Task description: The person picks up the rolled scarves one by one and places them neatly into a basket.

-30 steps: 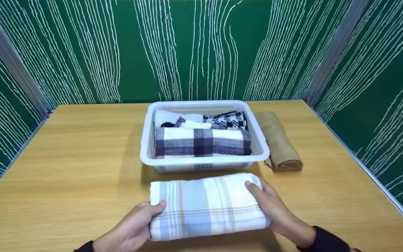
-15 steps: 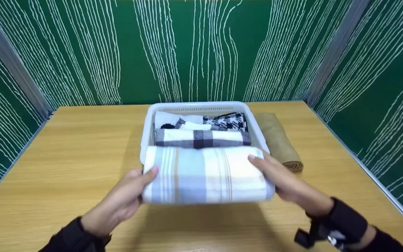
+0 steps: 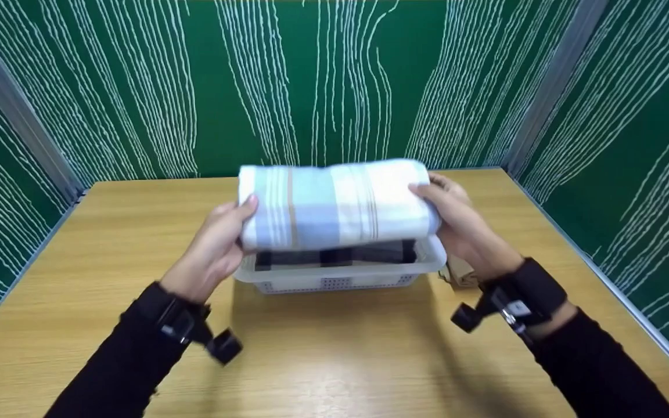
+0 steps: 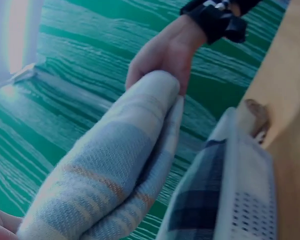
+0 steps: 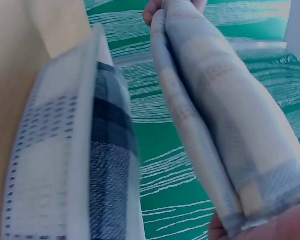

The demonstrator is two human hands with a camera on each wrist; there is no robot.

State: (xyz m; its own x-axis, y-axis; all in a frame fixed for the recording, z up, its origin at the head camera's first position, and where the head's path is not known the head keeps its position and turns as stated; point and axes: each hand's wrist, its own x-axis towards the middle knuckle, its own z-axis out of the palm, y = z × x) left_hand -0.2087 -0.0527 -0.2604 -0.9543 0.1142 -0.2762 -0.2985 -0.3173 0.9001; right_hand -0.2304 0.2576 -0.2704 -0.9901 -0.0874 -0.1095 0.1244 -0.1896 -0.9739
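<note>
A folded scarf (image 3: pixel 334 203), pale blue and white plaid with thin tan lines, is held in the air above a white plastic basket (image 3: pixel 340 283). My left hand (image 3: pixel 212 247) grips its left end, thumb on top; my right hand (image 3: pixel 462 223) grips the right end the same way. Both wrist views show the scarf's folded layers and a gap between it and the basket. Inside the basket lies a dark plaid rolled cloth (image 5: pixel 110 165), mostly covered by the scarf in the head view. Whatever lies farther back in the basket is hidden.
A tan rolled cloth (image 3: pixel 461 273) lies on the wooden table (image 3: pixel 334 360) right of the basket, partly behind my right hand. Green walls (image 3: pixel 363 87) with white lines stand behind the table and at both sides.
Both hands have lifted the plaid scarf and carried it forward, from in front of the basket to over it. The scarf now hides most of the basket's contents.
</note>
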